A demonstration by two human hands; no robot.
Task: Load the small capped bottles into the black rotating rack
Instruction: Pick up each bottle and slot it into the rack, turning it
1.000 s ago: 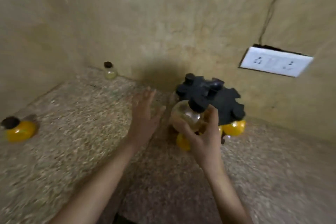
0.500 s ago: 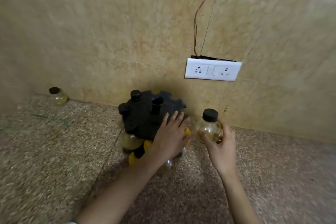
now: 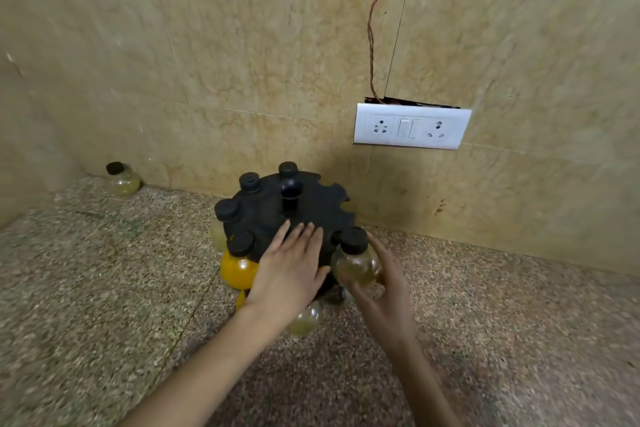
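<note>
The black rotating rack (image 3: 311,208) stands on the speckled stone counter by the wall, with several black-capped bottles hanging from its notched top disc, among them an orange-filled one (image 3: 239,269). My left hand (image 3: 291,267) lies flat, fingers spread, on the front of the disc. My right hand (image 3: 384,288) grips a round bottle of pale yellow-green liquid (image 3: 353,265) with a black cap, pressed against the rack's right front edge at a notch. A further pale bottle (image 3: 304,321) shows under my left wrist, lower on the rack.
One loose capped bottle (image 3: 123,178) stands in the far left corner against the wall. A white socket and switch plate (image 3: 412,126) sits on the beige tiled wall above the rack, with a thin wire (image 3: 372,45) running up from it.
The view has swung right, back to the rack. My left hand came to rest on the disc. My right hand brought the pale bottle from the rack's right side in against its edge.
</note>
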